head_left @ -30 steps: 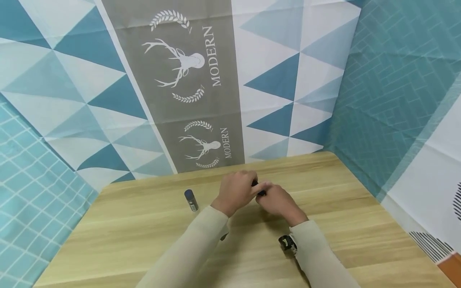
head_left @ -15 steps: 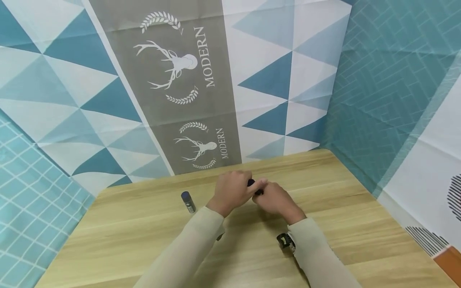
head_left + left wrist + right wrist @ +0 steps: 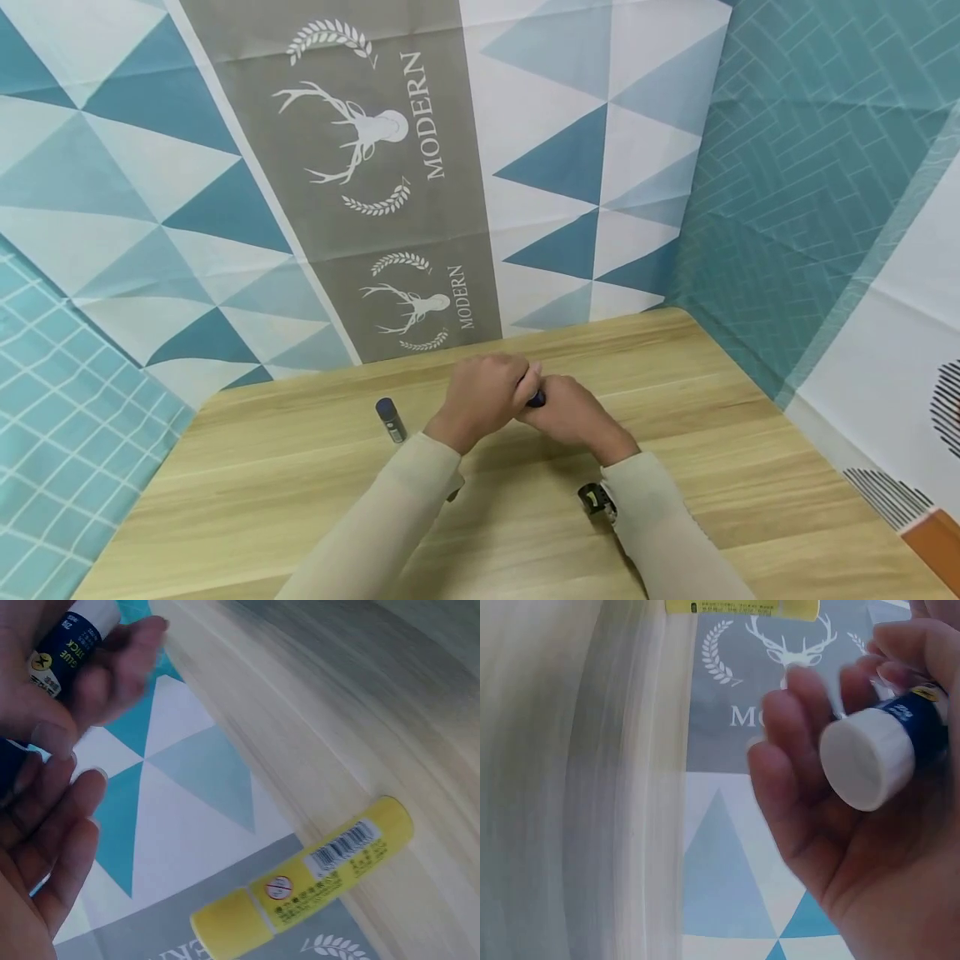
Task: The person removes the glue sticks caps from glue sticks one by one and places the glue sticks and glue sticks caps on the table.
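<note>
In the head view my left hand [image 3: 487,392] and right hand [image 3: 573,412] meet above the table, both gripping one dark blue glue stick [image 3: 536,399]. Its white end [image 3: 866,759] pokes out of the right hand's grip in the right wrist view. "GLUE STICK" is printed on its blue body [image 3: 67,645] in the left wrist view. The left hand holds the opposite end, mostly hidden by fingers. Left of the hands, a dark glue stick [image 3: 391,420] stands upright. The wrist views show a yellow glue stick [image 3: 300,877] upright; I cannot tell whether it is that same one.
Wood-grain table [image 3: 300,508] lies under both arms. A patterned cloth backdrop [image 3: 420,208] rises behind its far edge, with teal cloth [image 3: 810,167] on the right. A black wrist-worn device [image 3: 596,500] hangs beneath the right sleeve.
My left thumb, stretched toward the right hand before, is now drawn in against the glue stick. The hands have turned slightly and sit closer together. The head view has shifted a little.
</note>
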Tool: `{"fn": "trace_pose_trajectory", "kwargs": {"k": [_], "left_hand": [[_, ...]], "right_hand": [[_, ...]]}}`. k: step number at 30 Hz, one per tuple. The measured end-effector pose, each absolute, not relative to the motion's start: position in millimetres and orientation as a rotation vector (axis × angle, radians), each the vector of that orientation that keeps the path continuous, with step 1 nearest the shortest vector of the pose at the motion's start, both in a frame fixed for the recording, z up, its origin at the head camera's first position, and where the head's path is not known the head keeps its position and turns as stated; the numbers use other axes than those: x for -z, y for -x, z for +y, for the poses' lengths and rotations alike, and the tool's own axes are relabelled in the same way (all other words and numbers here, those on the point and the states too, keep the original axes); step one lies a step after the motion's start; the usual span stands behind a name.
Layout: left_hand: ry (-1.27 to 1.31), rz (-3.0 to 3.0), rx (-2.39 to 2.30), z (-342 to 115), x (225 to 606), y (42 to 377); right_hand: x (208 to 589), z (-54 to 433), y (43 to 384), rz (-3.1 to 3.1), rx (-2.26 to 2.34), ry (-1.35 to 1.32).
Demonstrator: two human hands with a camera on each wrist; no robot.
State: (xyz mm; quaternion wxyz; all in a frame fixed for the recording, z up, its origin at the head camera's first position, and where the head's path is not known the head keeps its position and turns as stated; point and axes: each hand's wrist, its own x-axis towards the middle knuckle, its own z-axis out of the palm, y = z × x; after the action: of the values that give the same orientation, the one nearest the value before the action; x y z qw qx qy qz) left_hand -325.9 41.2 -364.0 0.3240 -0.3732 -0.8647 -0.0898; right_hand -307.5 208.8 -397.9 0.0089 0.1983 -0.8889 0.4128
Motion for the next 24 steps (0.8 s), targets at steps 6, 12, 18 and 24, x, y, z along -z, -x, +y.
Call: {"fn": "trace_pose_trajectory", "kwargs": {"k": [6,12,18,24], "left_hand": [[0.958,-2.344,0.308,34.9,367.0,323.2],[0.926,-2.332,0.271,34.7,368.1,324.9],[0.962,-2.189,0.271,31.4,368.5,325.9],[1.005,-2.124,0.284,32.7,367.2,328.9]], "right_hand": [[396.8,203.7,306.1,-2.709,-1.251,-0.726],[399.5,200.4,306.5,-2.709,-1.224,-0.736],[403.5,198.1,308.2,-2.756,-1.210,-0.737],[402.9,199.2,306.2,-2.743,-1.125,-0.672]]}}
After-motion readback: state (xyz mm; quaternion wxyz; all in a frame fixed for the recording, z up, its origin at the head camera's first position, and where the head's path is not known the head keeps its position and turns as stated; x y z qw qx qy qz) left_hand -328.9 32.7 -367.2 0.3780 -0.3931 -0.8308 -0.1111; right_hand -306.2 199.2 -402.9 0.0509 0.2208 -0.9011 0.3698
